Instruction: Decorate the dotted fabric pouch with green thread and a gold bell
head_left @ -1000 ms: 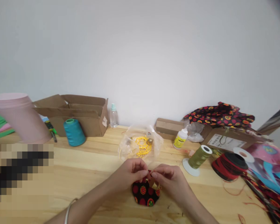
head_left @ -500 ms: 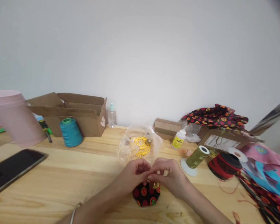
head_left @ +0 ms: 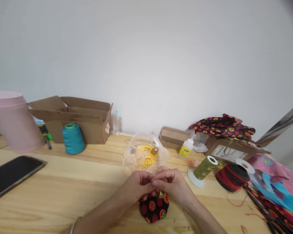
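Observation:
A small black piece of fabric with red and orange patterns [head_left: 154,208] hangs or lies just below my two hands. My left hand [head_left: 139,188] is closed, thumb and fingers pinched at the top of the fabric. Pressed against it, my right hand [head_left: 172,184] is pinched too, its fingertips meeting those of the left. What lies between the fingertips is too small and hidden to name. A gold-coloured metal piece [head_left: 161,194] shows under the right fingers, at the fabric's upper edge. Beyond the hands, a clear plastic bag [head_left: 129,159] holds yellow cord [head_left: 148,156] and a round metal bell [head_left: 154,150].
At the left are a phone [head_left: 14,175], a pink bin [head_left: 17,126], a teal thread cone [head_left: 73,139] and an open carton [head_left: 94,131]. At the right stand a glue bottle [head_left: 185,149], a green spool [head_left: 205,168], a red cord spool [head_left: 230,178] and patterned cloth [head_left: 222,126].
The view has shifted slightly. Both hands have drawn closer together at the fingertips, and the patterned fabric sits a little lower, showing more of its face.

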A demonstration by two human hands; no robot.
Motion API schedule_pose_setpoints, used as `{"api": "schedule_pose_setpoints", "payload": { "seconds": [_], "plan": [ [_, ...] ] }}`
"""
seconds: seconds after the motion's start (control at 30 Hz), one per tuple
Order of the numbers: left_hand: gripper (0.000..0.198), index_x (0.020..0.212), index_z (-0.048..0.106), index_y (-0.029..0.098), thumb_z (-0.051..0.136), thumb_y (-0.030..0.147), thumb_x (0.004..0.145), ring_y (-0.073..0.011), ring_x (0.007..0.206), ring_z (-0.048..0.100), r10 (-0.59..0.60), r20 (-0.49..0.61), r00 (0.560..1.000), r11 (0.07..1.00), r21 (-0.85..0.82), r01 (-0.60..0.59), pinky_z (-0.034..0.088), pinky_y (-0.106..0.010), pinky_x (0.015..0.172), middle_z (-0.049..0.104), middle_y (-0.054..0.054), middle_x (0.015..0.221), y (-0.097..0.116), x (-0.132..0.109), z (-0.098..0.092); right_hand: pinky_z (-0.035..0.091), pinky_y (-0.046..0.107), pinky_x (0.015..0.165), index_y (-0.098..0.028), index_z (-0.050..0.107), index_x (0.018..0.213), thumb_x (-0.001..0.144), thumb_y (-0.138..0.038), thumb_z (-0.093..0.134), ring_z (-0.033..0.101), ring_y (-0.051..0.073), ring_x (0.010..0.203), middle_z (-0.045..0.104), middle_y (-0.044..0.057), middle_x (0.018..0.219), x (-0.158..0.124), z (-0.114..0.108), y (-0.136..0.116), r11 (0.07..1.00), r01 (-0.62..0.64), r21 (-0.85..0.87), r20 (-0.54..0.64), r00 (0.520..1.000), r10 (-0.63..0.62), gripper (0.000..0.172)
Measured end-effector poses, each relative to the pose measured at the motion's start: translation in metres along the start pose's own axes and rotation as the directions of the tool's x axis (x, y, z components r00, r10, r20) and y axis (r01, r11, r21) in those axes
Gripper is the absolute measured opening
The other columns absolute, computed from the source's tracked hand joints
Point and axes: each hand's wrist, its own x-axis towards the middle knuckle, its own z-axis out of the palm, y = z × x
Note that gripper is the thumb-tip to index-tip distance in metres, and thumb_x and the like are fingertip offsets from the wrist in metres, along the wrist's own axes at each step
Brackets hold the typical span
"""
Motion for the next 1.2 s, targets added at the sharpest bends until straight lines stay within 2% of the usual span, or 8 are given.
{"api": "schedule_pose_setpoints", "payload": {
  "seconds": [0.17,0.3,0.43,0.57,0.67,0.8,1.07,1.2],
  "plan": [
    [0.030,0.063,0.063,0.011,0.069,0.039,0.055,-0.0052,0.044,0.047,-0.052,0.031,0.998,0.992,-0.117,0.055,0.036,-0.018,0.046,0.059,0.002,0.053,-0.003,0.001,0.001,0.041,0.021,0.042,-0.018,0.069,0.062,0.058,-0.028,0.071,0.053,0.007,0.044,0.049,-0.003,0.065,-0.002,0.002,0.000,0.998,-0.002,0.064,-0.027,1.000,0.004,0.012],
    [0.027,0.067,0.065,0.012,0.073,0.032,0.051,-0.0076,0.051,0.052,-0.071,0.037,0.997,0.978,-0.192,0.077,0.041,-0.021,0.055,0.061,0.001,0.057,-0.005,0.000,0.002,0.039,0.019,0.044,-0.018,0.070,0.061,0.058,-0.026,0.071,0.049,0.006,0.049,0.050,-0.003,0.061,-0.003,0.001,0.000,1.000,0.027,-0.014,-0.094,0.995,-0.029,0.008],
    [0.023,0.062,0.066,0.012,0.073,0.031,0.052,-0.0066,0.046,0.050,-0.038,0.009,0.999,0.988,-0.149,0.039,0.040,-0.020,0.052,0.060,0.003,0.051,-0.002,-0.001,0.002,0.038,0.019,0.044,-0.018,0.070,0.060,0.057,-0.027,0.072,0.047,0.007,0.050,0.050,-0.002,0.060,-0.002,0.002,0.002,0.999,0.029,-0.028,-0.126,0.992,-0.032,0.009],
    [0.021,0.060,0.066,0.012,0.071,0.032,0.055,-0.0074,0.046,0.050,-0.011,-0.009,1.000,0.995,-0.104,0.010,0.040,-0.020,0.051,0.060,0.002,0.049,-0.003,0.000,0.002,0.039,0.021,0.042,-0.018,0.069,0.060,0.059,-0.033,0.070,0.049,0.008,0.047,0.049,-0.002,0.061,-0.002,0.004,-0.002,1.000,0.008,0.007,-0.074,0.997,-0.007,0.015],
    [0.020,0.062,0.066,0.012,0.070,0.031,0.056,-0.0071,0.046,0.050,0.025,-0.024,0.999,0.995,-0.099,-0.027,0.040,-0.019,0.051,0.061,0.002,0.051,-0.006,0.002,0.001,0.042,0.023,0.050,-0.018,0.069,0.062,0.067,-0.036,0.063,0.051,0.010,0.054,0.052,-0.001,0.063,-0.004,0.001,-0.009,0.993,0.042,-0.111,-0.060,0.997,-0.049,0.019],
    [0.018,0.063,0.064,0.013,0.070,0.029,0.057,-0.0064,0.046,0.050,0.049,-0.049,0.998,0.991,-0.119,-0.055,0.039,-0.018,0.049,0.061,0.003,0.052,-0.008,0.002,-0.003,0.041,0.024,0.064,-0.019,0.070,0.071,0.073,-0.035,0.057,0.053,0.013,0.067,0.057,0.001,0.066,-0.007,-0.010,-0.017,0.951,0.091,-0.295,-0.158,0.977,-0.143,0.021],
    [0.019,0.065,0.063,0.013,0.070,0.029,0.057,-0.0056,0.045,0.047,0.084,-0.086,0.993,0.995,-0.040,-0.087,0.035,-0.017,0.047,0.061,0.003,0.052,-0.008,0.000,-0.010,0.040,0.024,0.057,-0.018,0.070,0.081,0.072,-0.028,0.059,0.051,0.013,0.062,0.057,0.003,0.068,-0.011,-0.011,-0.018,0.899,0.075,-0.431,0.006,0.997,-0.080,0.017],
    [0.021,0.066,0.061,0.013,0.069,0.032,0.058,-0.0055,0.043,0.044,0.075,-0.112,0.991,0.997,-0.013,-0.077,0.032,-0.017,0.044,0.057,0.004,0.050,-0.010,0.001,-0.013,0.040,0.023,0.056,-0.017,0.070,0.080,0.069,-0.022,0.062,0.049,0.011,0.059,0.056,0.002,0.065,-0.011,-0.005,-0.018,0.901,0.054,-0.430,-0.025,0.997,-0.071,0.014]
  ]
}}
